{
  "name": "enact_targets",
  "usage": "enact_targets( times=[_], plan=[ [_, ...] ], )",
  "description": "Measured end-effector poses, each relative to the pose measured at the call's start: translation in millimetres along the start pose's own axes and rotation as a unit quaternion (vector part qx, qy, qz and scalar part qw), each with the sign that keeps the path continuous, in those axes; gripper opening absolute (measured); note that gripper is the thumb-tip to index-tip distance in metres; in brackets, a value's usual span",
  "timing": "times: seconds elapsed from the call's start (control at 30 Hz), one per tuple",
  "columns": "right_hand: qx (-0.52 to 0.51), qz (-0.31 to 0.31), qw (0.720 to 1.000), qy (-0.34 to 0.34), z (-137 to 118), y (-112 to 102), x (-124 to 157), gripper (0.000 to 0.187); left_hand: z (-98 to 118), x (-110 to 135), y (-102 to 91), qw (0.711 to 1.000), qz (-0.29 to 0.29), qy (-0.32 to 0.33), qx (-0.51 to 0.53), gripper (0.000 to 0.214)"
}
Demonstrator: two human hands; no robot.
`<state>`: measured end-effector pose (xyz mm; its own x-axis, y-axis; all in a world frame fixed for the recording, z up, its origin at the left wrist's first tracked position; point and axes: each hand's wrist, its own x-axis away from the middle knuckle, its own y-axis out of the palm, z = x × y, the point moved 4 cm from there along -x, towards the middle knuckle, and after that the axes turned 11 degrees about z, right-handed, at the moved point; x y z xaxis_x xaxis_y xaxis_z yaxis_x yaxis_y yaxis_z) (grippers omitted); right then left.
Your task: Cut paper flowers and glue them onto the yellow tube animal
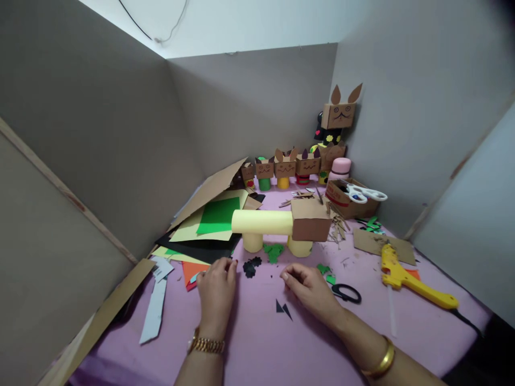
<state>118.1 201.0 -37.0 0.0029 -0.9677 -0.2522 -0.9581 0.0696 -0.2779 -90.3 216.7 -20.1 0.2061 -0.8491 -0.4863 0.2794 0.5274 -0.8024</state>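
Note:
My left hand point(217, 281) is palm down over the purple tabletop, its fingers loosely bent and partly hidden by the back of the hand. A black paper flower shape point(251, 266) lies just to its right. My right hand point(309, 289) is curled, thumb and fingertips close together; whatever they hold, if anything, is hidden. Two small black paper triangles point(282, 309) lie between the hands. Beyond them stands a figure with a pale yellow paper tube body point(263, 221), short tube legs and a brown cardboard box head point(310, 224). Green paper cutouts point(274, 253) lie at its feet.
Black-handled scissors point(346, 293) and a yellow glue gun point(414, 284) lie at right. White-handled scissors point(364, 193) rest on a cardboard box point(354, 206). Coloured sheets point(219, 215) and cardboard point(209, 194) pile up at left. Several box-headed animal figures point(285, 167) line the back.

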Motion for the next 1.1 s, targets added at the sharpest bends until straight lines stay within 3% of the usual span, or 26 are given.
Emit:
enact_targets(
  times=[0.13,0.27,0.47,0.67,0.77,0.9,1.0,1.1],
  plan=[
    [0.004,-0.003,1.0,-0.001,-1.8,0.2,0.1,0.02,-19.9,-2.4,-3.3,0.998,-0.035,-0.052,0.003,0.028],
    [0.003,-0.008,1.0,0.0,0.0,1.4,0.0,0.019,-31.6,-0.8,-3.9,0.994,-0.065,-0.063,0.068,0.026],
    [0.022,-0.011,1.0,-0.01,0.6,2.6,2.3,0.019,-25.3,1.8,1.8,0.99,-0.113,-0.004,0.086,0.017],
    [0.025,-0.02,0.999,-0.017,0.3,6.1,3.6,0.02,-20.3,6.5,6.6,0.984,-0.093,-0.025,0.148,0.02],
    [0.013,-0.031,0.999,-0.011,1.9,9.7,5.4,0.022,-4.6,12.1,6.5,0.963,-0.069,-0.051,0.256,0.022],
    [-0.068,-0.049,0.996,0.037,6.3,13.8,7.0,0.032,37.3,18.6,8.0,0.904,-0.125,-0.058,0.404,0.02],
    [-0.139,-0.046,0.985,0.09,7.8,12.9,5.3,0.04,64.8,19.5,7.6,0.897,-0.148,-0.02,0.417,0.018],
    [-0.174,-0.033,0.975,0.135,7.8,10.9,3.0,0.043,74.3,21.3,12.7,0.898,-0.146,-0.011,0.414,0.017]
  ],
)
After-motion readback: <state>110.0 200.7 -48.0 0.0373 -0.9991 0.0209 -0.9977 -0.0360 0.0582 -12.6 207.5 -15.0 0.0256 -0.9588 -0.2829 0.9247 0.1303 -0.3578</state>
